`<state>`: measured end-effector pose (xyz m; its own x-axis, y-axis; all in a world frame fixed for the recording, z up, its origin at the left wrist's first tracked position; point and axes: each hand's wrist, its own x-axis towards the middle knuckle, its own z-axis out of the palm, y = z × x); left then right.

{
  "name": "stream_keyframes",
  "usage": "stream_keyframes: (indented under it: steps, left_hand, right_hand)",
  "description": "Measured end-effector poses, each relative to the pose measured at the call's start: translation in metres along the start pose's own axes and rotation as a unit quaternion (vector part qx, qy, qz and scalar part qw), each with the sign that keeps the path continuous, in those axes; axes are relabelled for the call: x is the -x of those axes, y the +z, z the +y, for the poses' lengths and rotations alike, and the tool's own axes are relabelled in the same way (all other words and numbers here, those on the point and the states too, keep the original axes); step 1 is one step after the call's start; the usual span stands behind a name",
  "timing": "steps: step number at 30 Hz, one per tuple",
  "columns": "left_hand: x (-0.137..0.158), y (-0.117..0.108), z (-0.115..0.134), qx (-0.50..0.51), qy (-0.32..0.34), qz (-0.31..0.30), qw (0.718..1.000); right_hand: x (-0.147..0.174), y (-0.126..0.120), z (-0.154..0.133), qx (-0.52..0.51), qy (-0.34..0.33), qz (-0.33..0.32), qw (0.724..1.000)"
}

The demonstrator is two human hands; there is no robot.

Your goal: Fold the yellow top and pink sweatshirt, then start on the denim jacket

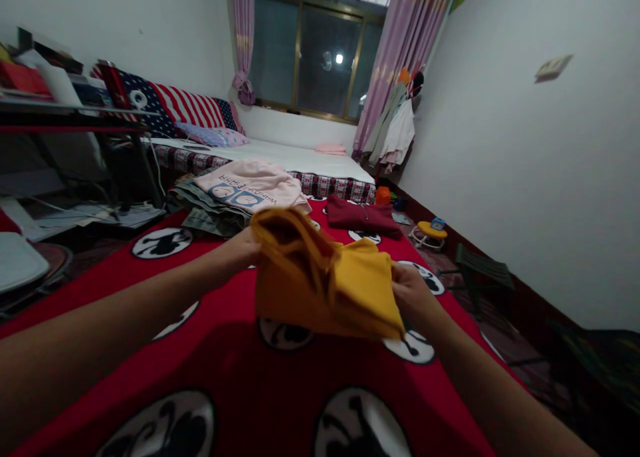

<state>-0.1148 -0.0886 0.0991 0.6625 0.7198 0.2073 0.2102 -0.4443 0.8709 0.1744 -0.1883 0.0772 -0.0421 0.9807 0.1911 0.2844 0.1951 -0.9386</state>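
A mustard-yellow garment, folded into a compact bundle and slightly blurred, is held up over the red patterned blanket. My left hand grips its left edge, with the fingers partly hidden behind the cloth. On the opposite side, my right hand is closed on the right edge. Behind the bundle, to the left, lies a pile of clothes with a pale pink printed shirt on top and grey-green garments beneath. A folded maroon garment rests on the blanket further right.
A second bed with pillows stands under the window. At left is a cluttered desk beside a pale stool. Along the right wall are a small yellow stool and a dark folding stool. Clothes hang near the curtain.
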Motion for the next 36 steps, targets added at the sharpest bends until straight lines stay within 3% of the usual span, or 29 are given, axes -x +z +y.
stream_keyframes:
  steps: [2,4,5,9,11,14,17,20,22,25,28,31,33,36]
  left_hand:
    - [-0.035,0.0,-0.021,0.055,-0.134,0.083,0.986]
    - [-0.053,0.01,-0.047,0.033,-0.202,0.117,0.972]
    - [-0.057,0.017,-0.061,0.007,-0.216,0.129,0.968]
    - [-0.053,0.04,-0.096,-0.123,-0.152,0.16,0.967]
    - [-0.049,0.044,-0.092,-0.198,-0.118,0.178,0.957]
    - [-0.049,0.05,-0.063,-0.298,-0.042,0.196,0.933]
    - [-0.055,0.066,-0.031,-0.34,0.071,0.12,0.93]
    - [-0.07,0.087,-0.026,-0.356,0.096,0.003,0.93]
    - [-0.083,0.093,-0.039,-0.373,0.044,-0.026,0.927]
    - [-0.103,0.09,-0.066,-0.39,-0.034,-0.023,0.92]
    - [-0.116,0.08,-0.083,-0.407,-0.051,0.038,0.911]
    - [-0.119,0.074,-0.09,-0.404,-0.092,0.17,0.894]
    - [-0.118,0.071,-0.093,-0.378,-0.145,0.251,0.88]
    - [-0.116,0.065,-0.096,-0.309,-0.194,0.314,0.877]
  right_hand:
    - [-0.031,-0.002,0.032,-0.051,0.035,0.122,0.991]
    - [-0.049,-0.002,0.067,-0.03,0.07,0.208,0.975]
    - [-0.053,-0.001,0.082,-0.02,0.079,0.219,0.972]
    - [-0.051,0.0,0.116,0.014,0.054,0.216,0.975]
    - [-0.048,-0.002,0.115,0.045,0.047,0.221,0.973]
    - [-0.048,-0.005,0.094,0.17,0.019,0.269,0.948]
    - [-0.053,-0.004,0.062,0.289,-0.115,0.278,0.909]
    - [-0.068,0.007,0.049,0.326,-0.196,0.181,0.907]
    - [-0.081,0.016,0.061,0.36,-0.152,0.125,0.912]
    - [-0.099,0.02,0.094,0.421,-0.058,0.104,0.899]
    - [-0.108,0.015,0.117,0.442,-0.059,0.126,0.886]
    - [-0.105,0.009,0.113,0.452,-0.062,0.185,0.87]
    - [-0.1,0.008,0.104,0.459,-0.022,0.26,0.849]
    - [-0.095,0.006,0.09,0.432,0.089,0.342,0.83]
